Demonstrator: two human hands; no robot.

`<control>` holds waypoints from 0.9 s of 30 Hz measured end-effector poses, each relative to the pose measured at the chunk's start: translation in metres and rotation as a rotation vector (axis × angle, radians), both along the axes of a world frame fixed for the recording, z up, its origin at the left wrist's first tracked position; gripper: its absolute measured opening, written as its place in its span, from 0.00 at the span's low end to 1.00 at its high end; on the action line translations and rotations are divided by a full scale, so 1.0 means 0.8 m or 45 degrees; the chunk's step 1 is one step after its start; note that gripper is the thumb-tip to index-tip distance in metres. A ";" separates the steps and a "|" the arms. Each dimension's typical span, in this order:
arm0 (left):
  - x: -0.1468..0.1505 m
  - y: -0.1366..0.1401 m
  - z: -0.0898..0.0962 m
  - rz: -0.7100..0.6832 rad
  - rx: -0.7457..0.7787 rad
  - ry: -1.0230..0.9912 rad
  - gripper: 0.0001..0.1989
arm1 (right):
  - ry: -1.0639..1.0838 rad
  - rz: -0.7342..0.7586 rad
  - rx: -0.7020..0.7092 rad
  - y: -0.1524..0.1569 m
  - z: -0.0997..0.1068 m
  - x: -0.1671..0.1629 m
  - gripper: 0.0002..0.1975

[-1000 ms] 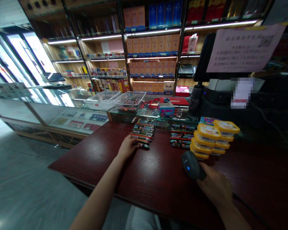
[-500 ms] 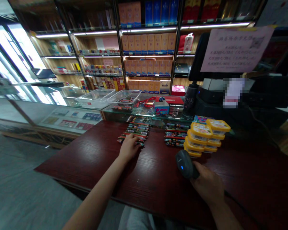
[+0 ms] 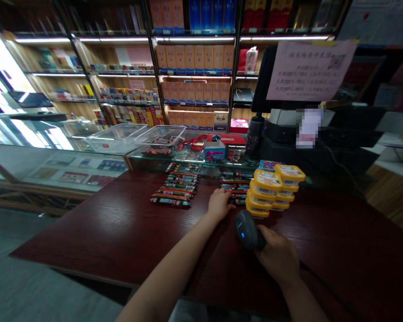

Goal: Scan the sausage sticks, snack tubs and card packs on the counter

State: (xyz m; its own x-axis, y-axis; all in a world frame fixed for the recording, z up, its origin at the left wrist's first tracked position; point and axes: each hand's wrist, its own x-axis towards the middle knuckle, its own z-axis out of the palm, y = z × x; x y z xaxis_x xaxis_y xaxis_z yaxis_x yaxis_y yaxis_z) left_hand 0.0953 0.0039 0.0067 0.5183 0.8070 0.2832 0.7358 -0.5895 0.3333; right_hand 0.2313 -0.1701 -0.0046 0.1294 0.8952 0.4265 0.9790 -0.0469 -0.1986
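Clock directions are read from the centre of the view. Lit shelving (image 3: 157, 80), stocked with boxes, spans 12 o'clock. The dark red desk (image 3: 114, 228) fills the foreground around 6 o'clock. At 2 o'clock stands a monitor (image 3: 263, 82) bearing a pink sign (image 3: 305, 71). Stacked yellow tubs (image 3: 267, 182) stand on the desk between 3 and 4 o'clock. Slim patterned sticks lie side by side in two groups: the left group (image 3: 176, 191) at 8 o'clock, the right group (image 3: 235, 180) at 4 o'clock, partly hidden by the tubs. The right hand (image 3: 278, 255), between 4 and 5 o'clock, is closed around the handle of a scanner (image 3: 246, 230). The left hand (image 3: 219, 205), at 5 o'clock, is palm down, fingers bent over the near edge of the right group; whether it grips a stick cannot be told.
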 end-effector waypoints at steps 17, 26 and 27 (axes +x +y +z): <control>-0.090 0.004 -0.018 0.234 -0.865 -1.148 0.13 | 0.013 0.004 -0.048 -0.001 0.002 -0.002 0.12; -0.083 -0.003 -0.010 0.321 -1.270 -1.711 0.12 | 0.231 -0.042 -0.083 0.001 0.017 -0.001 0.14; -0.084 -0.003 -0.010 0.311 -1.293 -1.744 0.11 | 0.326 -0.023 -0.083 0.002 0.020 -0.001 0.14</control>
